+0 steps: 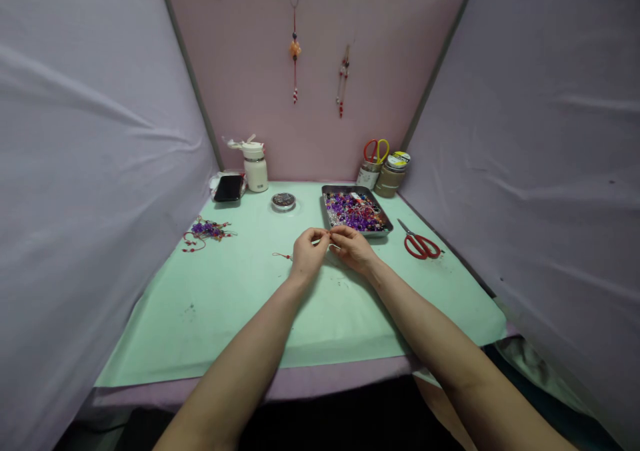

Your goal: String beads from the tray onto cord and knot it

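Note:
My left hand (pixel 309 251) and my right hand (pixel 353 247) meet fingertip to fingertip over the table, just in front of a bead tray. Both are closed in a pinch, with a tiny reddish bit showing between them. From the left side of my left hand sticks out a thin looped cord (pixel 283 256) with a red bead; the rest of it is hidden by the hand. The metal tray (pixel 383 232), close to my right fingers, holds many purple, clear and red beads. What my right fingertips pinch is too small to make out.
Red-handled scissors (pixel 423 246) lie at the right. Beaded strings (pixel 207 230) are piled at the left. Behind them are a phone (pixel 229 188), a white bottle (pixel 257 171), a round spool (pixel 283 202) and two jars (pixel 391 179). Fabric walls enclose the table; beaded charms (pixel 295 50) hang at the back.

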The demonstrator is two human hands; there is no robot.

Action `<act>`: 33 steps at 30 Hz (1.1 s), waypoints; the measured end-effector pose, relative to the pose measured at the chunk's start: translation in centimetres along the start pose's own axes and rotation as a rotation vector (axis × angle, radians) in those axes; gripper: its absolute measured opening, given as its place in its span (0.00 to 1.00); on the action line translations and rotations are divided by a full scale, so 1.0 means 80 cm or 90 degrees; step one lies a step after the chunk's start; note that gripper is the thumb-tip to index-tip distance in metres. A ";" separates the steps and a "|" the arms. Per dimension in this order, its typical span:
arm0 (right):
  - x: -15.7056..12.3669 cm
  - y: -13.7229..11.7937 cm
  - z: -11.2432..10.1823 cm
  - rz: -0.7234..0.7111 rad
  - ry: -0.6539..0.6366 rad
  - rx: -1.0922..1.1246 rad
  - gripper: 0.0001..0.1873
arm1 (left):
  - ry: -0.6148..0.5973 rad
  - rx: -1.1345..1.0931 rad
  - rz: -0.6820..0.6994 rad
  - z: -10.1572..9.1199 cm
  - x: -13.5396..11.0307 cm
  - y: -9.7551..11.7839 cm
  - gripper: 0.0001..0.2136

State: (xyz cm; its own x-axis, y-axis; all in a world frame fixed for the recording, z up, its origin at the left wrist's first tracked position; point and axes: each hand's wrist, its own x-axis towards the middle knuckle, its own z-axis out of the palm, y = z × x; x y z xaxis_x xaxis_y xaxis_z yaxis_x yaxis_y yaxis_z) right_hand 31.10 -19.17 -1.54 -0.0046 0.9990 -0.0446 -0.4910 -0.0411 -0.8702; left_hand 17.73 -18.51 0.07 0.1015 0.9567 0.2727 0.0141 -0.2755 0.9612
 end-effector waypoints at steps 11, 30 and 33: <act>0.001 -0.001 0.003 -0.009 0.013 -0.004 0.15 | -0.001 0.006 -0.004 -0.001 -0.001 0.001 0.05; 0.002 0.002 0.003 -0.042 0.038 -0.029 0.14 | -0.021 0.039 -0.016 -0.003 0.002 -0.005 0.07; 0.002 0.002 0.002 -0.043 0.037 -0.032 0.14 | -0.019 0.037 -0.027 -0.003 0.003 -0.006 0.07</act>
State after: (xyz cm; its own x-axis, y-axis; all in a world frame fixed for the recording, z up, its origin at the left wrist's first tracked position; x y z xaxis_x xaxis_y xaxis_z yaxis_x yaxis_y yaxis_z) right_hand 30.89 -19.00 -1.61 0.0787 0.9968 -0.0118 -0.4447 0.0245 -0.8953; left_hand 17.54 -18.16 -0.29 0.1288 0.9648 0.2292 0.0762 -0.2401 0.9678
